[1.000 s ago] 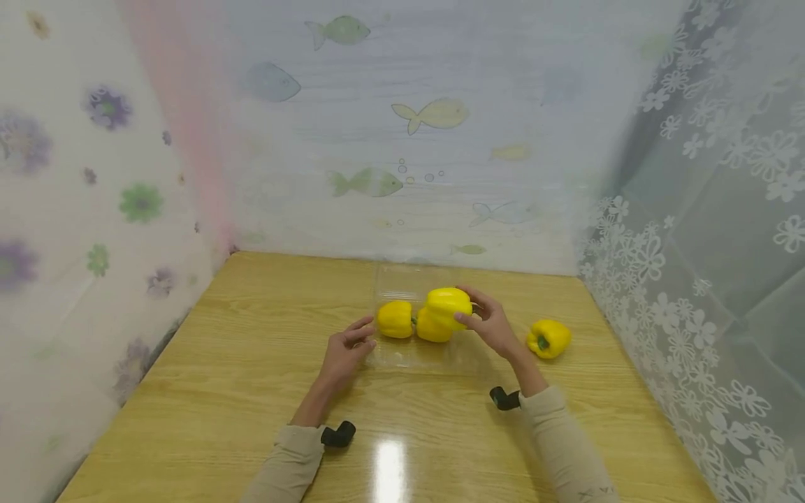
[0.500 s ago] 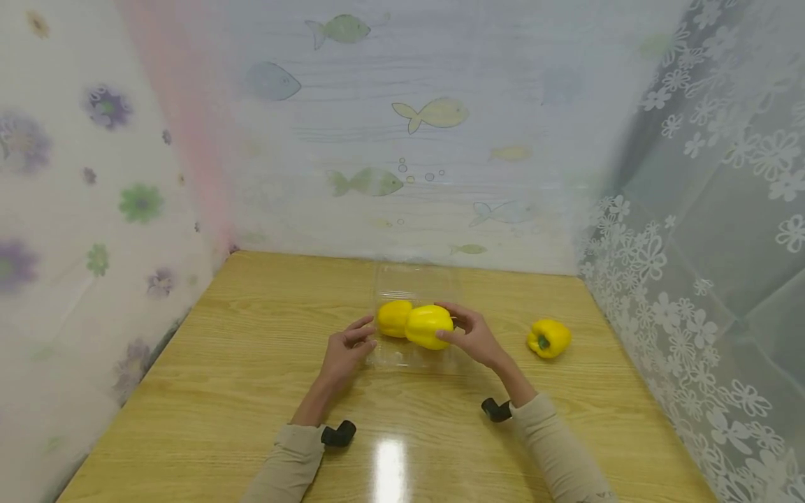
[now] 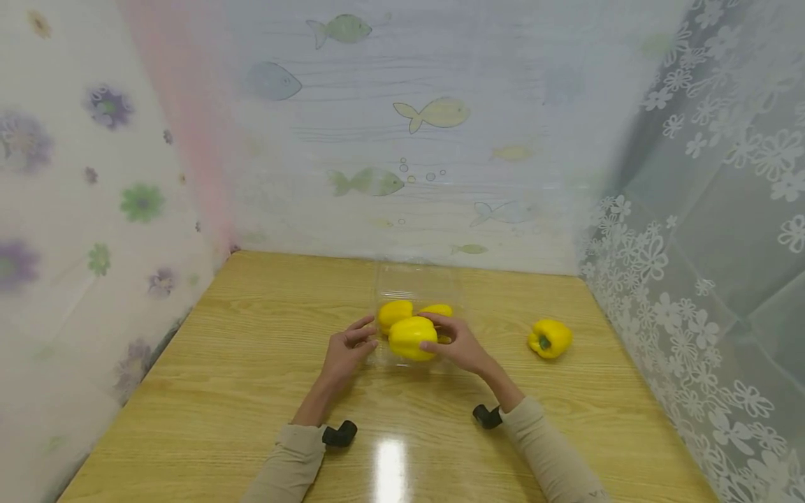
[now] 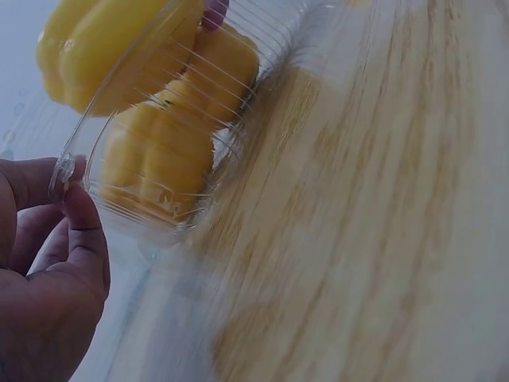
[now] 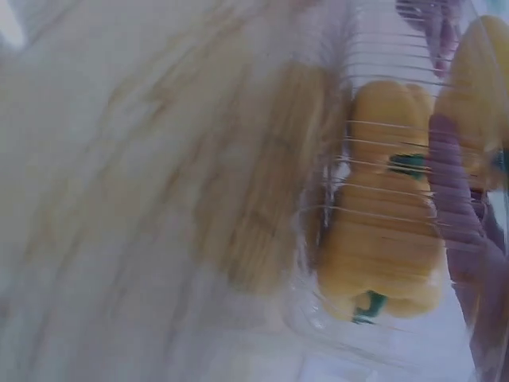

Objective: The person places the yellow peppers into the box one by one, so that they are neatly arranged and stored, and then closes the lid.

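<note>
A clear plastic clamshell container [image 3: 418,281] lies with its lid up at the back middle of the table. My left hand [image 3: 342,355] pinches the container's left rim between thumb and finger, as the left wrist view shows. With my right hand [image 3: 464,346] I grip a yellow bell pepper [image 3: 409,339] over the front part of the container. Behind it, inside, lie a left bell pepper [image 3: 393,314] and a right bell pepper [image 3: 438,309], the right one partly hidden by my fingers. Through the container wall in the right wrist view, a bell pepper [image 5: 380,255] shows its green stem.
Another yellow bell pepper [image 3: 550,340] lies on the wooden table [image 3: 264,307] to the right of the container. A curtain with fish [image 3: 434,112] hangs behind the table, and flowered curtains hang on both sides. Each wrist carries a small black camera [image 3: 339,434].
My right hand has carried the gripped bell pepper left and toward me, from above the right pepper to the container's front part. The left hand has stayed at the left rim.
</note>
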Demonstrator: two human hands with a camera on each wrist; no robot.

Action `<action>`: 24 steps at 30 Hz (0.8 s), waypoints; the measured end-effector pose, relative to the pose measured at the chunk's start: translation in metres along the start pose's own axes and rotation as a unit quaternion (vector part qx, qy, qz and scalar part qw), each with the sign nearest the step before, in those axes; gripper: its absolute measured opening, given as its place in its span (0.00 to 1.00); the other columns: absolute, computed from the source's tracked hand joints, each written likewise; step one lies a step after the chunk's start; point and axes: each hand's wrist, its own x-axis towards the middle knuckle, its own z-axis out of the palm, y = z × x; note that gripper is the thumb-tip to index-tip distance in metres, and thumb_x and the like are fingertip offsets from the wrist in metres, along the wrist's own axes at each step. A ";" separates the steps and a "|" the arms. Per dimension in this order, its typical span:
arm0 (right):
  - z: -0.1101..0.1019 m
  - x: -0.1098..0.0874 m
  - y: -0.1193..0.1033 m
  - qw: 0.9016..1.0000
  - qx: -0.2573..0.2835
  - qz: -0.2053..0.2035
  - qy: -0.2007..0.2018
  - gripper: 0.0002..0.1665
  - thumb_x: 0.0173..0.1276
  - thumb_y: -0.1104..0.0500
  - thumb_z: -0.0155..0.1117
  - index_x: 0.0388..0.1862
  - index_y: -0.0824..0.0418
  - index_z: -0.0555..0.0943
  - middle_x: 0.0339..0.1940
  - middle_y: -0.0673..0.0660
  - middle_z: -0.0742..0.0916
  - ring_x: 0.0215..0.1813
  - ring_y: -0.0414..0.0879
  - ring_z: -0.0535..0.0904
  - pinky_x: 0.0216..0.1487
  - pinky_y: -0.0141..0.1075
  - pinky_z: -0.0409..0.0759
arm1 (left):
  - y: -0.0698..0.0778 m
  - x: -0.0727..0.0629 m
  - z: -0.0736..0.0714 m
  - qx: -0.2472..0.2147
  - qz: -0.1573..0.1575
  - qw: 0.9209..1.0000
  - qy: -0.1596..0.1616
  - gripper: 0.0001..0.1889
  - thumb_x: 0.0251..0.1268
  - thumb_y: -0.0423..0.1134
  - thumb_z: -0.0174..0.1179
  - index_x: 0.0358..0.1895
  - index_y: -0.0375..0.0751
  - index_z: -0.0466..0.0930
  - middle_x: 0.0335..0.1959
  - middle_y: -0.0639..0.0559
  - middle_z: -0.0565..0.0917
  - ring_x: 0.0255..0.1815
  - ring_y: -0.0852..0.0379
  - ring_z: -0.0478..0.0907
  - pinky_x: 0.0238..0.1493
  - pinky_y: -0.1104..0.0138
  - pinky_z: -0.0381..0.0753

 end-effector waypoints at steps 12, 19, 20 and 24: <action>0.005 0.000 0.001 1.000 -0.007 0.016 0.002 0.32 0.72 0.61 0.67 0.73 0.59 0.73 0.67 0.60 0.81 0.64 0.56 0.79 0.63 0.42 0.79 | 0.000 -0.001 0.001 0.002 -0.001 1.000 0.005 0.14 0.68 0.25 0.63 0.55 0.26 0.84 0.72 0.46 0.74 0.62 0.47 0.74 0.60 0.72 0.74; 0.006 0.000 0.000 0.999 0.006 0.043 -0.005 0.37 0.71 0.62 0.68 0.76 0.62 0.69 0.72 0.62 0.77 0.68 0.60 0.76 0.61 0.45 0.81 | -0.001 -0.001 0.001 0.000 -0.003 1.000 0.004 0.15 0.67 0.26 0.63 0.55 0.27 0.84 0.72 0.46 0.75 0.61 0.48 0.74 0.58 0.75 0.73; 0.006 0.000 0.000 0.999 0.009 0.047 -0.006 0.38 0.70 0.62 0.69 0.77 0.63 0.68 0.73 0.63 0.76 0.69 0.61 0.75 0.61 0.46 0.81 | -0.002 -0.001 0.001 0.002 -0.002 1.000 0.005 0.14 0.67 0.26 0.63 0.55 0.27 0.84 0.72 0.46 0.75 0.61 0.49 0.74 0.58 0.75 0.73; 0.007 0.001 0.000 0.998 0.010 0.060 -0.010 0.39 0.70 0.62 0.69 0.77 0.65 0.66 0.73 0.65 0.75 0.70 0.62 0.73 0.62 0.50 0.80 | -0.001 -0.001 0.002 0.005 0.001 1.000 0.008 0.14 0.67 0.26 0.63 0.55 0.28 0.85 0.72 0.45 0.75 0.59 0.51 0.75 0.57 0.75 0.74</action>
